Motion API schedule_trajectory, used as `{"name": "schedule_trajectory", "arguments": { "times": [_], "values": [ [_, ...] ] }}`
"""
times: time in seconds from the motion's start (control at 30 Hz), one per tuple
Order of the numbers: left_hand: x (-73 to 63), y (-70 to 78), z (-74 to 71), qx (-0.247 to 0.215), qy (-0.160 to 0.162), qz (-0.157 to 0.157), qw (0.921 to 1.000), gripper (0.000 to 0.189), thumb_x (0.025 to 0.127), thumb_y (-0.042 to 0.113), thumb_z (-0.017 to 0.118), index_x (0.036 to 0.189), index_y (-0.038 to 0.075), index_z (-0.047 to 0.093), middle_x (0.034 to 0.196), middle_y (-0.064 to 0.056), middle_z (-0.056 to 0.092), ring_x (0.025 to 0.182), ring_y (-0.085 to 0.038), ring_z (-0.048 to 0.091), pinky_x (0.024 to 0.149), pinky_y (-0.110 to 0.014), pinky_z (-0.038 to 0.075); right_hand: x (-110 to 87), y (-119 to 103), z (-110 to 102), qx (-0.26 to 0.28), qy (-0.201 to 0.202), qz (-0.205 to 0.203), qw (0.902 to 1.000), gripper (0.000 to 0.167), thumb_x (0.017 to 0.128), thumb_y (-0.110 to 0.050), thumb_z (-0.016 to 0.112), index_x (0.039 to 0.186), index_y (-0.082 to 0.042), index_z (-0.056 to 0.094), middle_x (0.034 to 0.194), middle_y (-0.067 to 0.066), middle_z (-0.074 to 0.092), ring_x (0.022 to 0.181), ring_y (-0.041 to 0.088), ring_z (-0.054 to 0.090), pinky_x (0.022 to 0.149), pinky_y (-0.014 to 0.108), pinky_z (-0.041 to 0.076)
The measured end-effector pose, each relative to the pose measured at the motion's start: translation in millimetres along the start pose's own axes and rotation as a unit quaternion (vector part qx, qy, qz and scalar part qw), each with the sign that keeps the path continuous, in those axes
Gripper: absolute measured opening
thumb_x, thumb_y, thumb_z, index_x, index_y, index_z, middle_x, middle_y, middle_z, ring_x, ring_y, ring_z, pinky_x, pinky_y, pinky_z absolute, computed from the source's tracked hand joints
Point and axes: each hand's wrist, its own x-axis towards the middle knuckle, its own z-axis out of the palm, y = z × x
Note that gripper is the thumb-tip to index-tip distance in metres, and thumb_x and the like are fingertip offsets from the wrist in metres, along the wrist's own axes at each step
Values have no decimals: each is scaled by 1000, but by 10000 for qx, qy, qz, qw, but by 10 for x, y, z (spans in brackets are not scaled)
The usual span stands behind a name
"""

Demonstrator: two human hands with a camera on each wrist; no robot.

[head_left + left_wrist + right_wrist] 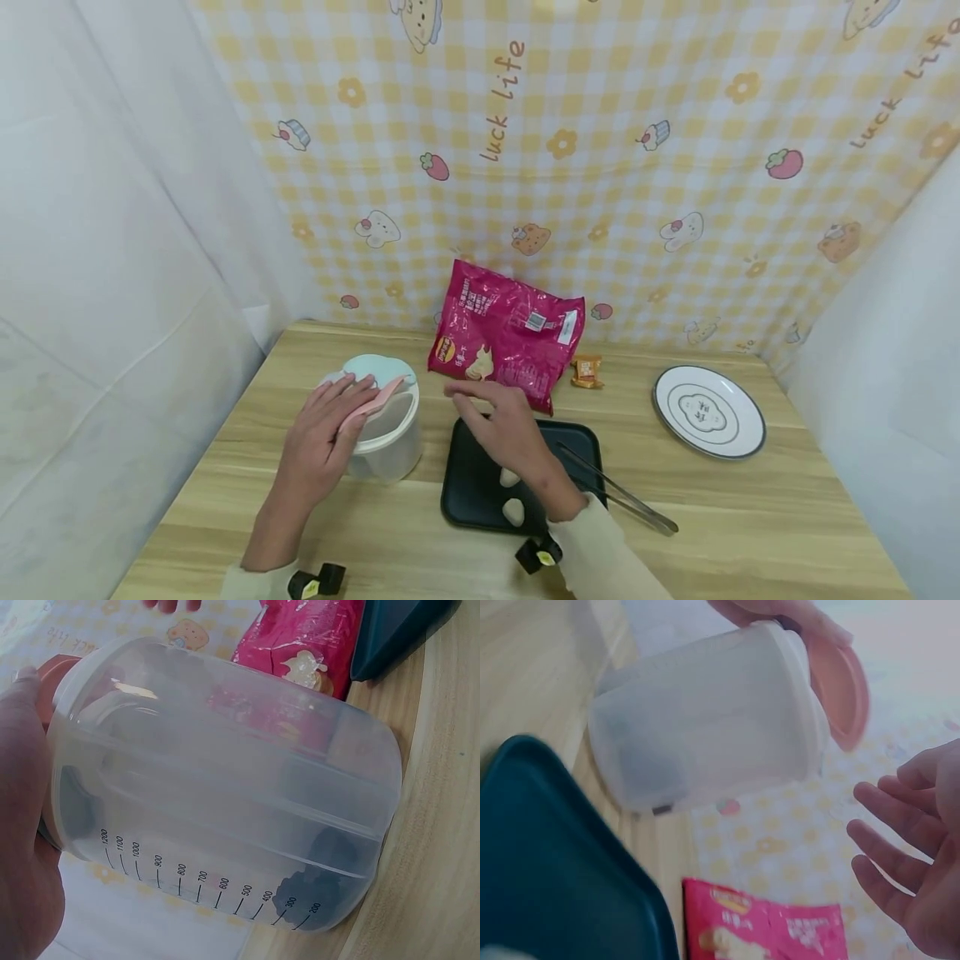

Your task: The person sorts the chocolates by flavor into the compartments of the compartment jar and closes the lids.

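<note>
A clear plastic canister [390, 450] with measuring marks stands upright on the table at the left. Its lid has a pale blue flap [380, 367] and a raised pink flap [384, 398]. My left hand [318, 433] lies over the lid, the pink flap between its thumb and fingers. A dark patch shows low in the canister in the left wrist view; what it is, I cannot tell. My right hand [502, 421] hovers above a black tray [468, 467], fingers loosely extended and holding nothing. Pale rounded pieces [513, 512] lie on the tray.
Behind the tray leans a magenta snack bag [517, 329], with a small orange packet [587, 372] beside it. Metal tongs [637, 507] rest across the tray's right side. A white plate [708, 412] sits farther right. A checked cloth hangs at the back.
</note>
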Motion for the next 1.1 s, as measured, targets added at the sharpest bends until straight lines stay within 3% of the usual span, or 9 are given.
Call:
{"name": "schedule_trajectory", "arguments": {
  "times": [0.2, 0.3, 0.57, 0.83, 1.1],
  "values": [
    [-3, 6, 8, 32, 42, -80, 10000, 32, 103, 16, 57, 132, 8, 70, 139, -9, 65, 135, -33, 53, 122, -40, 23, -332, 122, -271, -520, 304, -109, 9981, 20, 96, -10, 74, 115, -13, 79, 112, -9, 75, 109, 10, 68, 92, 37, 57],
    [0, 2, 21, 10, 122, -101, 9999, 31, 103, 15, 58, 131, 8, 70, 137, -9, 66, 134, -33, 54, 122, -39, 24, -499, 209, -417, -888, 353, 53, 9954, 18, 95, -10, 75, 112, -14, 79, 109, -10, 75, 106, 10, 69, 91, 38, 58],
    [5, 6, 26, -81, 167, -221, 9996, 31, 104, 13, 57, 131, 7, 70, 136, -8, 66, 133, -32, 55, 122, -38, 25, -1035, 469, -818, -1705, 376, 822, 9812, 15, 94, -10, 76, 107, -16, 80, 107, -13, 73, 102, 10, 68, 89, 42, 58],
    [14, 11, 38, -113, 298, -172, 9993, 31, 104, 12, 56, 131, 5, 70, 134, -8, 68, 130, -34, 57, 121, -38, 26, -1538, 674, -1179, -2164, 324, 1677, 9612, 18, 93, -8, 77, 109, -18, 77, 112, -7, 72, 108, 18, 67, 87, 43, 59],
    [26, 38, 39, -97, 364, -182, 9991, 34, 101, 8, 57, 133, 6, 69, 137, -6, 66, 131, -36, 56, 121, -37, 25, -1738, 817, -1311, -2521, -43, 2238, 9415, 32, 89, -13, 82, 119, -10, 74, 117, 4, 71, 111, 27, 67, 91, 50, 56]
  ]
}}
